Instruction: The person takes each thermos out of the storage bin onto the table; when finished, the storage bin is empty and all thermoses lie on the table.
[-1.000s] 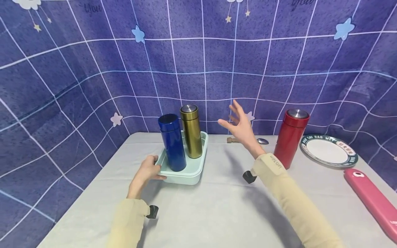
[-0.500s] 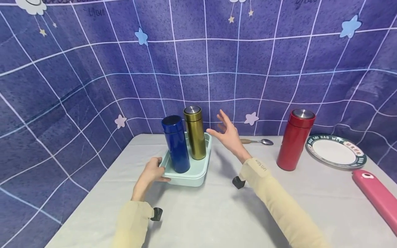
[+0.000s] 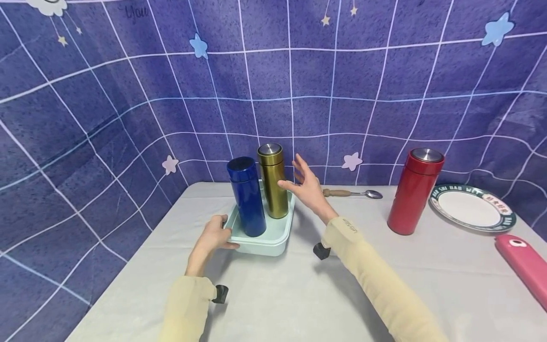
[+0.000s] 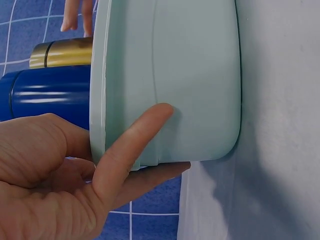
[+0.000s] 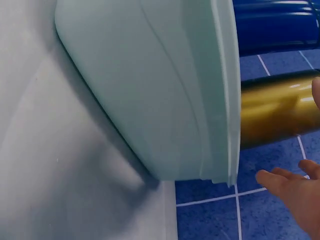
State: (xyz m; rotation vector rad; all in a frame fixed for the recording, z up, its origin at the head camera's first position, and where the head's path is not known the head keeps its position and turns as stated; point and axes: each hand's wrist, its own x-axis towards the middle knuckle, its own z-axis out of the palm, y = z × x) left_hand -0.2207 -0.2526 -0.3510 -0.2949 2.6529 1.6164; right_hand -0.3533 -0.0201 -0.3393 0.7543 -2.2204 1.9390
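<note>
A mint-green plastic box stands at the left of the table. Upright inside it are a blue thermos flask in front and a gold one behind. My left hand grips the box's front left corner; in the left wrist view its thumb lies along the outer wall, other fingers round the corner. To the right of the gold flask my right hand hovers with thumb and fingers spread, holding nothing. Its thumb overlaps the flask in the head view, and its fingertips show below the flask in the right wrist view.
A red thermos flask stands on the right of the table. Behind my right hand lies a wooden-handled spoon. Farther right are a white plate with a dark patterned rim and a pink long case. A blue curtain hangs behind.
My right hand has moved left and lower, from over the spoon to beside the gold flask. The left hand keeps its hold on the box. The whole head view has shifted slightly.
</note>
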